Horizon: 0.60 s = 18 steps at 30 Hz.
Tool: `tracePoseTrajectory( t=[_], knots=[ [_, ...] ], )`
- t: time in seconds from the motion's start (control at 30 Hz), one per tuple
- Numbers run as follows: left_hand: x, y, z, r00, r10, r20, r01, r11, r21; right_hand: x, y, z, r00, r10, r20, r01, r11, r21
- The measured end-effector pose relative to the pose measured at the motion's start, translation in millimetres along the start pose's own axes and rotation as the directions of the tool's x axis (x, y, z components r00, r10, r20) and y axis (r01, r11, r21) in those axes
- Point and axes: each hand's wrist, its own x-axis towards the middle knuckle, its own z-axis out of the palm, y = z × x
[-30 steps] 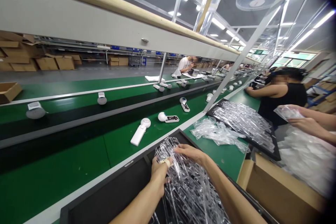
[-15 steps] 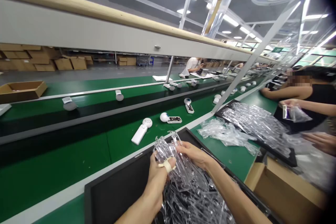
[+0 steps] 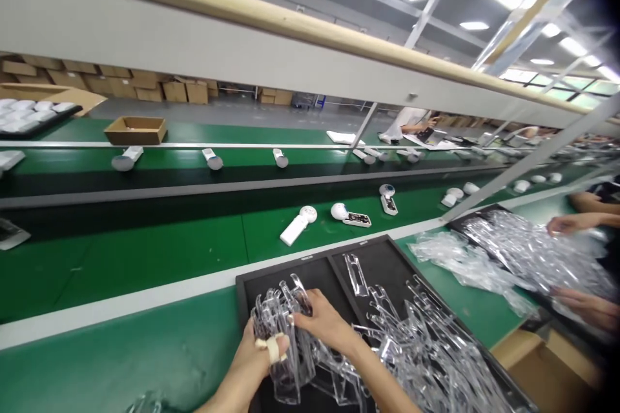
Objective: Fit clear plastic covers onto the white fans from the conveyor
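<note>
A bunch of clear plastic pieces (image 3: 287,371) stands between my two hands over the left compartment of a black divided tray (image 3: 241,310). My left hand (image 3: 256,352), with a cream wrap on its thumb, is closed around the bunch from the left. On its right side my right hand (image 3: 325,322) grips the pieces near their upper ends, fingers bent and partly hidden. A heap of the same clear pieces (image 3: 431,355) fills much of the right compartment and spills toward the left one. One clear frame-shaped piece (image 3: 356,275) lies apart near the tray's far edge.
White handheld devices (image 3: 295,230), some with circuit boards showing, lie on the green conveyor (image 3: 184,251) beyond the tray. At right are clear plastic bags (image 3: 460,258), another tray of clear parts (image 3: 537,245), a cardboard box (image 3: 547,361) and a co-worker's hands (image 3: 576,224).
The view has swung right. My hands and the bunch have moved from above the heap to the tray's left compartment, lower down. The co-worker's upper hand no longer holds up a bag.
</note>
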Motion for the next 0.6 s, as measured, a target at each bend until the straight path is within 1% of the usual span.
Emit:
tracePoseTrajectory(
  t=[0.07,0.1,0.13,0.2,0.27,0.33,0.37,0.4,0.43,0.5,0.53,0.6],
  knots=[
    [-4.1,1.4,-8.1,0.997,0.069,0.044,-0.072,0.996,0.055,-1.3,6.4,0.0,0.993,0.000,-0.120,-0.008,0.998,-0.065],
    [-6.8,2.0,-14.5,0.995,0.096,0.040,-0.100,0.988,0.122,-2.2,10.2,-0.4,0.986,0.001,-0.164,-0.014,0.996,-0.082],
    [-9.5,3.1,-22.3,0.992,0.123,0.023,-0.125,0.968,0.219,-3.1,13.9,-0.9,0.979,0.004,-0.205,-0.024,0.995,-0.095],
    [-12.0,9.9,-39.7,0.981,0.192,0.013,-0.178,0.882,0.436,-4.4,19.9,-2.5,0.956,0.005,-0.295,-0.043,0.992,-0.122],
    [-5.9,27.0,-53.3,0.954,0.295,0.055,-0.271,0.768,0.580,-4.6,22.1,-5.7,0.922,0.000,-0.387,-0.059,0.988,-0.140],
    [12.6,55.0,-55.7,0.910,0.406,0.078,-0.356,0.673,0.648,-4.3,20.6,-11.3,0.891,-0.007,-0.454,-0.065,0.988,-0.143],
    [26.5,71.8,-51.5,0.881,0.466,0.076,-0.389,0.624,0.677,-4.1,19.1,-14.6,0.880,-0.014,-0.474,-0.058,0.989,-0.138],
    [42.7,89.3,-43.3,0.854,0.514,0.078,-0.408,0.570,0.713,-4.3,17.6,-17.9,0.874,-0.021,-0.486,-0.047,0.991,-0.127],
    [60.4,106.2,-31.5,0.830,0.549,0.102,-0.422,0.497,0.759,-4.8,16.7,-20.8,0.868,-0.033,-0.496,-0.029,0.993,-0.116],
    [96.8,134.5,0.9,0.801,0.575,0.168,-0.445,0.384,0.809,-6.9,18.1,-24.4,0.869,-0.052,-0.492,0.011,0.996,-0.086],
    [114.1,144.4,19.9,0.793,0.572,0.208,-0.457,0.334,0.824,-8.4,21.1,-24.9,0.877,-0.054,-0.478,0.025,0.998,-0.066],
    [145.8,153.8,58.4,0.793,0.547,0.270,-0.466,0.258,0.846,-11.4,31.7,-23.9,0.902,-0.053,-0.428,0.040,0.998,-0.038]
  ],
)
